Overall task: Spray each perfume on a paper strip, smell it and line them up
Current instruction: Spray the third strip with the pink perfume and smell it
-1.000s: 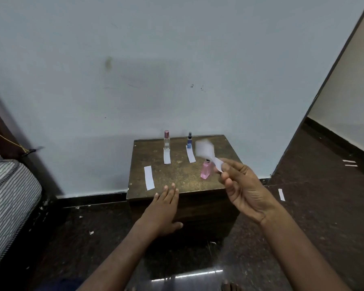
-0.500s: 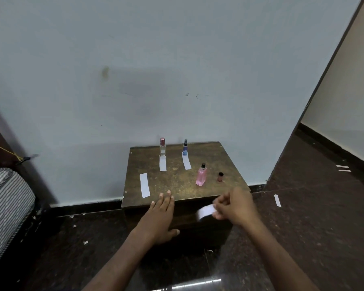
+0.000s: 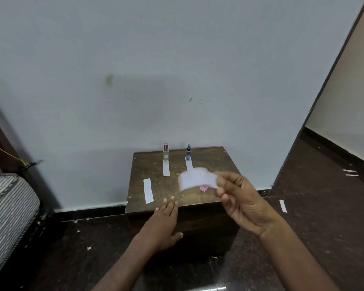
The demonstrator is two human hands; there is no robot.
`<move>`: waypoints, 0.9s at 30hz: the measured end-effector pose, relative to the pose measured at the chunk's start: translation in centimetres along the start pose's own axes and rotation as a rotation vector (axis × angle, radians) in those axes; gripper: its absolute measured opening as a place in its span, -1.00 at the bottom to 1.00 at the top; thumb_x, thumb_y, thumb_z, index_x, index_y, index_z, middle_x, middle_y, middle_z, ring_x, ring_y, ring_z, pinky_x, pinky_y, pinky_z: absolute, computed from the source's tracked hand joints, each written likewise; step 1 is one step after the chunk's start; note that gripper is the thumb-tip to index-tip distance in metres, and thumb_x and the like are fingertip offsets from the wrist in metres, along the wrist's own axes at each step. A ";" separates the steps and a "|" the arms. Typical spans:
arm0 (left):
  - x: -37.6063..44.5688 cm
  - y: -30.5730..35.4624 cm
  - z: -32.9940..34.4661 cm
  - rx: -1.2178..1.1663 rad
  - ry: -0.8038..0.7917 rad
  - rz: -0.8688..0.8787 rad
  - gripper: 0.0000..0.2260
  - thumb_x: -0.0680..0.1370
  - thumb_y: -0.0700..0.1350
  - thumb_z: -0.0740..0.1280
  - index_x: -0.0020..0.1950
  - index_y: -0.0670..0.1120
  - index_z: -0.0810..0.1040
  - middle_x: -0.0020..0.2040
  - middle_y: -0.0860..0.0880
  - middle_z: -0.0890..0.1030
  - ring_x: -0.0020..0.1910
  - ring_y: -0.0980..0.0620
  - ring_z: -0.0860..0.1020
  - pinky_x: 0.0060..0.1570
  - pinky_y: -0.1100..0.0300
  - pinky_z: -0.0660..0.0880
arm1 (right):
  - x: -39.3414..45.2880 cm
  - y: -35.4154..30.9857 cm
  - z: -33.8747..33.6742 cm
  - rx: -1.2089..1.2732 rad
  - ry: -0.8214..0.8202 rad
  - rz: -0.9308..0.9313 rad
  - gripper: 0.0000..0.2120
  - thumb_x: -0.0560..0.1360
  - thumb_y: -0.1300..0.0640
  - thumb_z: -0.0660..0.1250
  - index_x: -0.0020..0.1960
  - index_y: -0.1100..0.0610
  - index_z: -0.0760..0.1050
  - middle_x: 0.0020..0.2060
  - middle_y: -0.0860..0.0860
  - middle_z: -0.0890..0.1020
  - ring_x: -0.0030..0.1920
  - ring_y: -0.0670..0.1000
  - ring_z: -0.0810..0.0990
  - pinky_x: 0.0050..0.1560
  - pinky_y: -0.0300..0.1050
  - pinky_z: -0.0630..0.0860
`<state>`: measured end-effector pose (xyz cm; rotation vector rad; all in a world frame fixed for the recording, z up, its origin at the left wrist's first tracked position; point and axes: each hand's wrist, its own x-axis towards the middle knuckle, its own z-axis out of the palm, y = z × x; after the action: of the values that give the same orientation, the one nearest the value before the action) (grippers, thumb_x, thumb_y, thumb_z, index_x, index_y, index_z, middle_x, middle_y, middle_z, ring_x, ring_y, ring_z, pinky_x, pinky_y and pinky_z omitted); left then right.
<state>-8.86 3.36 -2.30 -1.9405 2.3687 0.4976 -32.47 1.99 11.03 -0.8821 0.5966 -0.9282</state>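
My right hand (image 3: 237, 198) pinches a white paper strip (image 3: 194, 179), blurred by motion, above the small wooden table (image 3: 147, 206). The strip hides most of a pink perfume bottle (image 3: 203, 188). At the table's back stand a clear bottle with a red cap (image 3: 166, 152) and a small blue bottle (image 3: 188, 152), each with a paper strip (image 3: 166, 169) lying in front of it. Another loose strip (image 3: 148, 190) lies at the table's left. My left hand (image 3: 163, 223) rests flat on the table's front edge, fingers straight.
A pale wall stands right behind the table. A striped mattress (image 3: 6, 208) is at the left. The dark floor holds a stray paper strip (image 3: 283, 206) to the right and two more (image 3: 351, 173) by a doorway.
My right hand dropped the strip low to the table's front edge half a second ago, then swung it back up over the pink bottle. The left hand stayed on the table edge.
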 end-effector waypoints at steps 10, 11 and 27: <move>0.1 -0.1 0.1 0.009 -0.014 -0.002 -0.09 0.67 0.15 0.33 0.71 -0.09 -0.26 0.71 -0.07 -0.29 0.69 -0.07 -0.27 0.68 -0.06 -0.06 | 0.1 0.1 -1.7 -0.079 0.034 0.001 -0.79 0.34 0.29 0.58 -0.03 0.30 0.72 -0.25 0.18 0.70 -0.34 -0.04 0.72 -0.34 -0.30 0.65; 0.1 -0.1 0.2 0.010 -0.012 -0.002 -0.09 0.67 0.15 0.33 0.71 -0.09 -0.26 0.70 -0.07 -0.30 0.69 -0.07 -0.27 0.69 -0.07 -0.06 | -0.3 -0.5 -1.1 0.085 -0.051 -0.024 -0.74 0.28 0.26 0.64 -0.06 0.28 0.73 -0.27 0.17 0.68 -0.38 -0.07 0.69 -0.40 -0.33 0.62; 0.0 -0.1 0.0 0.013 -0.012 -0.003 -0.10 0.67 0.14 0.34 0.71 -0.10 -0.25 0.70 -0.08 -0.30 0.70 -0.08 -0.26 0.66 -0.04 -0.08 | 0.9 2.9 -3.8 -0.817 0.317 0.215 -0.91 0.48 0.41 0.51 -0.01 0.38 0.69 -0.09 0.30 0.74 -0.20 0.13 0.78 -0.13 -0.10 0.73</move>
<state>-8.80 3.36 -2.35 -1.9302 2.3557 0.4915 -33.70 0.64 6.56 -1.3654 1.3708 -0.6180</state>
